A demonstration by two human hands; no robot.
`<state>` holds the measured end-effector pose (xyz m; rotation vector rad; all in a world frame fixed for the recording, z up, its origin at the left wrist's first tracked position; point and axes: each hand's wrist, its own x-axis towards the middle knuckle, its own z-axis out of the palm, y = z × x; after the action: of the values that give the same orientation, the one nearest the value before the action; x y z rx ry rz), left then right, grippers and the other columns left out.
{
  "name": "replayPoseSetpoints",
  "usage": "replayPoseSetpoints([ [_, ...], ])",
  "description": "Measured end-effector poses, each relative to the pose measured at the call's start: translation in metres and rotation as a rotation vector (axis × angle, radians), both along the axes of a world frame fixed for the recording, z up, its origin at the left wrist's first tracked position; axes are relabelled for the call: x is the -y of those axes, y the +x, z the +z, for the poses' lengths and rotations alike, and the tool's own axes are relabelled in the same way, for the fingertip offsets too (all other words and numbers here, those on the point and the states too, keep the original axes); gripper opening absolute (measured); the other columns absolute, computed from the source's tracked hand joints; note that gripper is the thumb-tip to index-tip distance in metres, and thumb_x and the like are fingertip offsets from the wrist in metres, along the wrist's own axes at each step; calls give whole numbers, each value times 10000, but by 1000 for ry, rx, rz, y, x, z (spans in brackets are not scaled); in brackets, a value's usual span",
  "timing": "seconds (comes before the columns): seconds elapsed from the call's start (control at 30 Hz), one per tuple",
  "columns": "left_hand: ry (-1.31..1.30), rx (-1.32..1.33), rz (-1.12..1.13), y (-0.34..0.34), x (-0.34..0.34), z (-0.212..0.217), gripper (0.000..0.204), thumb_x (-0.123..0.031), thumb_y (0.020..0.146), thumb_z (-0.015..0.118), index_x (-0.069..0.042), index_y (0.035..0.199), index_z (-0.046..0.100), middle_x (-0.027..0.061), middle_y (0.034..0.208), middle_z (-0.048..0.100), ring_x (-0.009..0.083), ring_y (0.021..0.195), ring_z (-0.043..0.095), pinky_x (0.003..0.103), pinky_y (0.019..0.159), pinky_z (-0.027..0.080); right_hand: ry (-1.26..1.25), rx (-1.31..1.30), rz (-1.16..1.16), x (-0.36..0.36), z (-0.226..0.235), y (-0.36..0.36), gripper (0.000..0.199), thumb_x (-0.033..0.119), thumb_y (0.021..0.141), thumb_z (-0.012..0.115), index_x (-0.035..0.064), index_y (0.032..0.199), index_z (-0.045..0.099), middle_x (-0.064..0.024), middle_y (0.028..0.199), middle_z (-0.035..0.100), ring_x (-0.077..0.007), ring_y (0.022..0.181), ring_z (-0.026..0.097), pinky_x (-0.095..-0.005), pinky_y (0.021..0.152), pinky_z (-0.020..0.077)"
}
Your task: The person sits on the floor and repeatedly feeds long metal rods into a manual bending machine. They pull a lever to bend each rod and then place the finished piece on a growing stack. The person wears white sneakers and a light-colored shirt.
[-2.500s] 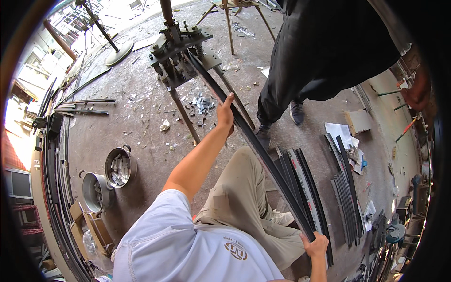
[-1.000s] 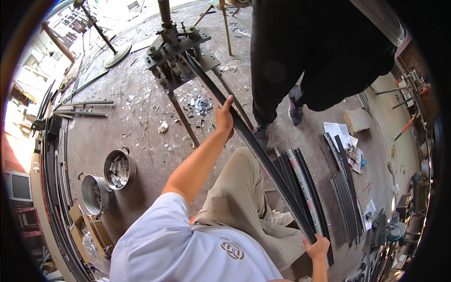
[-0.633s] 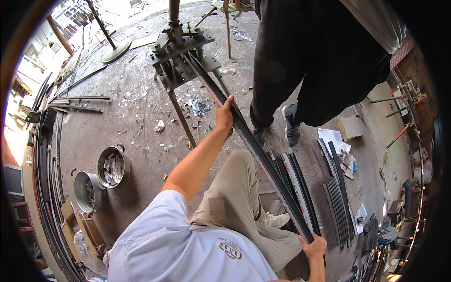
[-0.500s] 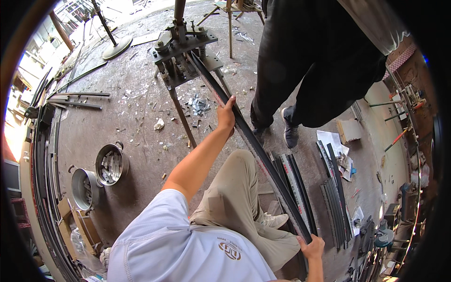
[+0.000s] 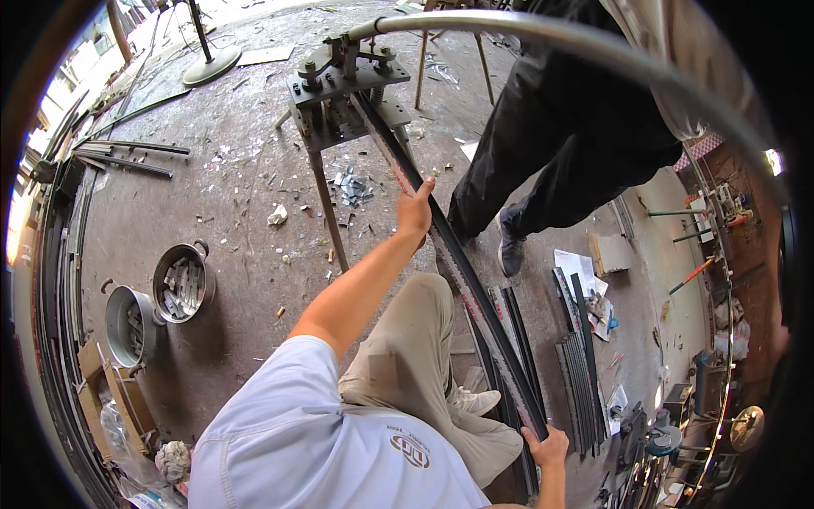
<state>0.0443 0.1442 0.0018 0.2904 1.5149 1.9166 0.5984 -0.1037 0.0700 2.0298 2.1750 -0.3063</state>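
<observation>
A long dark metal profile (image 5: pixel 475 293), partly covered with pale film with red print, slants from a press down toward my lower right. My left hand (image 5: pixel 415 210) is closed around its upper half, thumb on top. Near its lower end my right hand (image 5: pixel 547 444) grips it. The profile's far end lies inside the hand-lever punch press (image 5: pixel 343 93), between its upper and lower plates, where the tip is hidden. From the top of the press a long grey pipe lever (image 5: pixel 543 24) runs out to the right, in front of the co-worker.
A co-worker in black trousers (image 5: pixel 543 127) stands just right of the press. Metal scraps (image 5: pixel 349 185) litter the floor beneath it. Two metal pots (image 5: pixel 136 327) with cut pieces stand at left. Stacked profiles (image 5: pixel 581 390) lie at right, and a box-like block (image 5: pixel 610 254) beyond them.
The press lever has swung across to the right, over the co-worker's legs. My hands keep their hold on the profile, which stays in the press. The view has shifted slightly.
</observation>
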Motion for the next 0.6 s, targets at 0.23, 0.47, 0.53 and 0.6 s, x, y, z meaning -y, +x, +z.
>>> replayPoseSetpoints([
  [0.23,63,16,-30,-4,-8,-18,537,-475,881,748,27,1042,647,167,1010,687,264,958,640,387,898,479,43,-85,-53,4,-5,0,732,642,719,799,-70,867,715,-341,884,683,-515,893,661,-551,812,527],
  [0.47,34,27,-26,2,-5,-8,532,-457,878,752,12,1090,616,129,1014,680,242,952,634,380,893,478,56,-102,-49,8,-4,2,692,630,720,802,-47,817,698,-328,825,670,-518,850,651,-559,778,519],
  [0.53,48,39,6,3,1,-3,513,-449,875,756,6,1073,625,128,1002,683,241,943,633,379,888,478,58,-87,-32,7,-1,-4,620,593,738,808,-10,859,726,-288,810,686,-487,825,667,-533,760,526],
  [0.6,61,24,25,0,-2,-3,484,-431,885,750,5,1062,635,120,990,683,237,938,631,379,884,477,47,-51,-26,2,7,-10,491,520,770,822,63,947,784,-212,793,721,-425,784,704,-478,733,542],
])
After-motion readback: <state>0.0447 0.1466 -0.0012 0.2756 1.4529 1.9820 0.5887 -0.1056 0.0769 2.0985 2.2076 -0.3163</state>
